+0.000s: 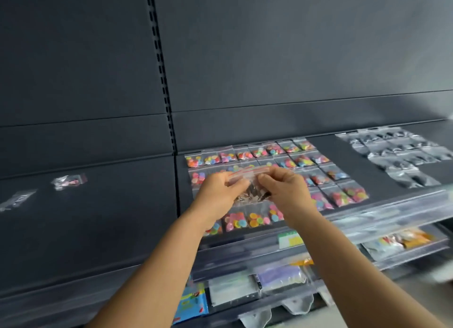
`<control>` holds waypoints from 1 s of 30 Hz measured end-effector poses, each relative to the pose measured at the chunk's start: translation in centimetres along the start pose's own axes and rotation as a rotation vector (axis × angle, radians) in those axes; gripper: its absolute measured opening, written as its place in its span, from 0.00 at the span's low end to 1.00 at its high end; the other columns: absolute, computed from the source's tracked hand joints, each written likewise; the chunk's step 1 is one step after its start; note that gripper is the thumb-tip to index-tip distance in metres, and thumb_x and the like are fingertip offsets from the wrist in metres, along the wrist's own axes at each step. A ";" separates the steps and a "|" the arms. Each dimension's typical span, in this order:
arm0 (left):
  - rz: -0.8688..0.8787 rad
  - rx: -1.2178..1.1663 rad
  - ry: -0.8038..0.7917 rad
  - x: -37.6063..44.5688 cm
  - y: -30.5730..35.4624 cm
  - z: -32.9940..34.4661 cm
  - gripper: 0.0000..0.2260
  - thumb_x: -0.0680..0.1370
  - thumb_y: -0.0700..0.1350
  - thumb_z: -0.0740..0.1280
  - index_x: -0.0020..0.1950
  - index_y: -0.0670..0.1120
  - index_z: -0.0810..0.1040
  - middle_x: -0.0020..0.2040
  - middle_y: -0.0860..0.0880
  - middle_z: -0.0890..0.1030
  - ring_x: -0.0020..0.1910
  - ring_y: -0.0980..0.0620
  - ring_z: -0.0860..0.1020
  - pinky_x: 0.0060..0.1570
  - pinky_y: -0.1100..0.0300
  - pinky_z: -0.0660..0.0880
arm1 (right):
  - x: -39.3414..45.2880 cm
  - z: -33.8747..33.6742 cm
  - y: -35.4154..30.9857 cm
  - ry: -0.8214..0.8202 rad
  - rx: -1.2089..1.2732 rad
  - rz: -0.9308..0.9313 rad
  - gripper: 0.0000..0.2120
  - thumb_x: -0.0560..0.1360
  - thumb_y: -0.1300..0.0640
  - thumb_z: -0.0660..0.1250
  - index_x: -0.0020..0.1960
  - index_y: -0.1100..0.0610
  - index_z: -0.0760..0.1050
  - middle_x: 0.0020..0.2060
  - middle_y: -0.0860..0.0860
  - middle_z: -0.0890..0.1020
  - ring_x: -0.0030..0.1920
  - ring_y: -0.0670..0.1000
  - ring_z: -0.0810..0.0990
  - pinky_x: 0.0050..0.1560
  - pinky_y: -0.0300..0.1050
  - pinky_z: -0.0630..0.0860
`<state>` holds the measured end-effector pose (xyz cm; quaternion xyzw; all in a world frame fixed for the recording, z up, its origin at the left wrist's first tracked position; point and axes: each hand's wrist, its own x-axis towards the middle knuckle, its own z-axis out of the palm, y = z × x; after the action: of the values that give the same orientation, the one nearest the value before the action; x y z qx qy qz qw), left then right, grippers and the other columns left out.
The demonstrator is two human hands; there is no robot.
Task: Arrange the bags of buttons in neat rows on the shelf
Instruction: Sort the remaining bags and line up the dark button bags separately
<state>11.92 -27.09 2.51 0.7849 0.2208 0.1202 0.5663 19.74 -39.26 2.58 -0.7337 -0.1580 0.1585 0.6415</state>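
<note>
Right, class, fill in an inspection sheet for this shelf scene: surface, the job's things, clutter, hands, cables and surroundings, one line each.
Surface: dark shelf, sloping slightly, with a clear front rail.
Job's things: colourful button bags lie in rows at the centre; dark button bags lie in rows at the right; one held bag with dark contents is above the colourful rows.
Clutter: two loose bags lie apart on the left shelf section.
Hands: left hand and right hand both pinch the held bag.
Cables: nothing seen.
Surroundings: dark back panel with a slotted upright; lower shelves hold other packets.
</note>
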 end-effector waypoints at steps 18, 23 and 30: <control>0.135 -0.006 -0.126 4.5 12.4 28.9 0.06 0.76 0.47 0.68 0.41 0.47 0.82 0.38 0.45 0.83 0.34 0.52 0.76 0.36 0.55 0.74 | 3.0 -30.5 2.7 0.182 0.016 0.009 0.08 0.73 0.62 0.69 0.37 0.53 0.82 0.28 0.45 0.82 0.30 0.43 0.77 0.35 0.37 0.73; 0.177 -0.023 -0.203 6.5 14.1 34.4 0.04 0.75 0.44 0.69 0.44 0.44 0.82 0.35 0.48 0.81 0.33 0.56 0.74 0.38 0.60 0.73 | 3.9 -35.3 3.6 0.301 0.077 0.025 0.06 0.73 0.61 0.70 0.39 0.54 0.83 0.33 0.49 0.84 0.34 0.47 0.79 0.41 0.44 0.78; 0.171 -0.050 -0.226 11.5 14.9 40.8 0.02 0.74 0.45 0.71 0.42 0.48 0.82 0.37 0.52 0.83 0.35 0.56 0.79 0.41 0.57 0.77 | 7.5 -40.1 5.1 0.473 0.082 0.091 0.05 0.74 0.59 0.68 0.41 0.57 0.82 0.35 0.54 0.83 0.35 0.50 0.78 0.43 0.48 0.79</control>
<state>43.03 -59.54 2.38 0.7949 0.0851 0.0844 0.5948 44.15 -72.40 2.36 -0.7301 0.0364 0.0176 0.6822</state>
